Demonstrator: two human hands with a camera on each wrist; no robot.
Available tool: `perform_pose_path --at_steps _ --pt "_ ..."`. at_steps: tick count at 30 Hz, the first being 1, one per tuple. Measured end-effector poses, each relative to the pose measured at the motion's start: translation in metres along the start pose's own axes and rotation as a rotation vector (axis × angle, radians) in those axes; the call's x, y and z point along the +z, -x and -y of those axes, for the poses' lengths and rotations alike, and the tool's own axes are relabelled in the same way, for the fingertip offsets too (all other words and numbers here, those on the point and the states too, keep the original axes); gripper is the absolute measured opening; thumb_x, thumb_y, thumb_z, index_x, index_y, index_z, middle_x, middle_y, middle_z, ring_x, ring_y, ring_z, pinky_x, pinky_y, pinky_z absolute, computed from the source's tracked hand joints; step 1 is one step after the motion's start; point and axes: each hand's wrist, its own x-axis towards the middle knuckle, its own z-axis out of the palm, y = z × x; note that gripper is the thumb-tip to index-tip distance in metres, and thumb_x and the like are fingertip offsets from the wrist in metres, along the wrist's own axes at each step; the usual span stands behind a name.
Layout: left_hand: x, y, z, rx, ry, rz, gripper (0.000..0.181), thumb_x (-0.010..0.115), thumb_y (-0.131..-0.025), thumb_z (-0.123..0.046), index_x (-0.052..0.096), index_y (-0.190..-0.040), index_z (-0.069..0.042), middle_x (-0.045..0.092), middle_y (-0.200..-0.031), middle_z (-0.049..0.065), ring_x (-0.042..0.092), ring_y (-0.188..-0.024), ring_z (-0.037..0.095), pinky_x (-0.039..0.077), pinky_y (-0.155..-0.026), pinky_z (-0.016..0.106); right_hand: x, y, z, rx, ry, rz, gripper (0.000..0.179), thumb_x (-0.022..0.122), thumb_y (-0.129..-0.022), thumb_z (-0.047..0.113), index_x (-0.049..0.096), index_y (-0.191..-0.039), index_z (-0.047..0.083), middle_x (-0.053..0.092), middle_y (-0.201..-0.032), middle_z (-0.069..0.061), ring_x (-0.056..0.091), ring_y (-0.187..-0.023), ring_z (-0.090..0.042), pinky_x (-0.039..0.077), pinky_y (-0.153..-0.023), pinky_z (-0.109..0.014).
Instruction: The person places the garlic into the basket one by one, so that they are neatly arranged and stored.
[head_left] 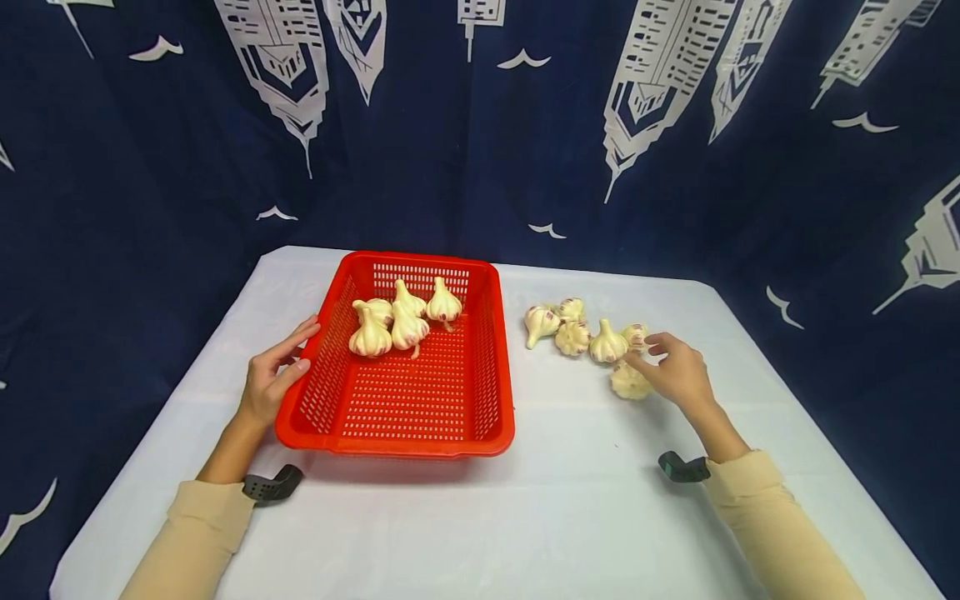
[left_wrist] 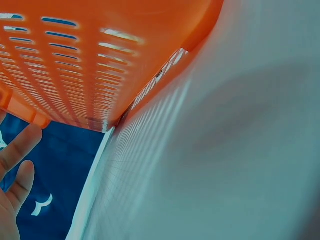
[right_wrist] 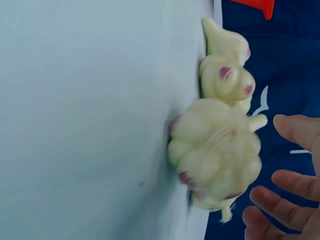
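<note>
A red plastic basket with slotted walls holds several garlic bulbs toward its far side. At its left rim is my left hand, fingertips and thumb against the edge, not wrapped round it. The left wrist view shows two of its digits fairly straight beside the basket wall. My right hand hovers over the right end of a loose garlic group, thumb and fingers spread apart around nothing. Nearest to it are a root-end-up garlic bulb and an upright garlic bulb.
More garlic bulbs lie right of the basket on the white-covered table. A dark blue curtain with white building prints hangs behind. Each wrist wears a dark band.
</note>
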Motion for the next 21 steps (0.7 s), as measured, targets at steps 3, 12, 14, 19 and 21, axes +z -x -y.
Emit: perform_pose_path --at_steps 3,12,14,19,21 --pt "0.0 0.0 0.001 -0.004 -0.007 0.0 0.046 0.051 -0.081 0.006 0.061 -0.126 0.011 0.054 -0.135 0.029 0.062 -0.097 -0.002 0.043 -0.068 0.016 0.001 0.002 -0.006 0.061 0.012 0.01 0.061 0.068 -0.09 0.04 0.058 -0.121 -0.011 0.064 -0.111 -0.034 0.063 -0.094 -0.048 0.052 -0.07 -0.05" --pt "0.0 -0.001 -0.004 -0.03 -0.013 0.008 0.047 0.052 -0.082 0.003 0.061 -0.128 0.008 0.054 -0.137 0.025 0.062 -0.092 -0.001 0.042 -0.069 0.017 0.005 0.007 -0.015 0.166 -0.015 0.094 0.076 0.061 -0.091 0.055 0.056 -0.125 -0.011 0.065 -0.111 -0.033 0.063 -0.096 -0.047 0.05 -0.073 -0.051" --pt "0.0 -0.001 -0.005 -0.032 -0.01 0.008 0.047 0.052 -0.082 0.003 0.062 -0.128 0.007 0.054 -0.137 0.025 0.062 -0.094 -0.001 0.042 -0.07 0.017 0.007 0.008 -0.016 0.174 -0.023 0.108 0.078 0.059 -0.091 0.058 0.055 -0.126 -0.011 0.065 -0.111 -0.033 0.063 -0.097 -0.046 0.049 -0.075 -0.052" --pt "0.0 0.0 -0.005 -0.031 -0.004 0.007 0.047 0.052 -0.082 0.004 0.061 -0.128 0.008 0.054 -0.136 0.026 0.062 -0.092 -0.001 0.043 -0.069 0.018 0.014 0.01 -0.018 0.173 -0.036 0.121 0.079 0.056 -0.092 0.06 0.056 -0.125 -0.012 0.064 -0.111 -0.034 0.062 -0.098 -0.048 0.049 -0.079 -0.053" --pt "0.001 0.0 -0.004 -0.032 -0.006 0.006 0.047 0.052 -0.081 0.005 0.061 -0.128 0.009 0.054 -0.136 0.027 0.062 -0.09 -0.001 0.043 -0.069 0.018 0.016 0.011 -0.019 0.167 -0.042 0.116 0.078 0.056 -0.092 0.059 0.056 -0.124 -0.013 0.064 -0.11 -0.035 0.062 -0.097 -0.047 0.05 -0.077 -0.052"
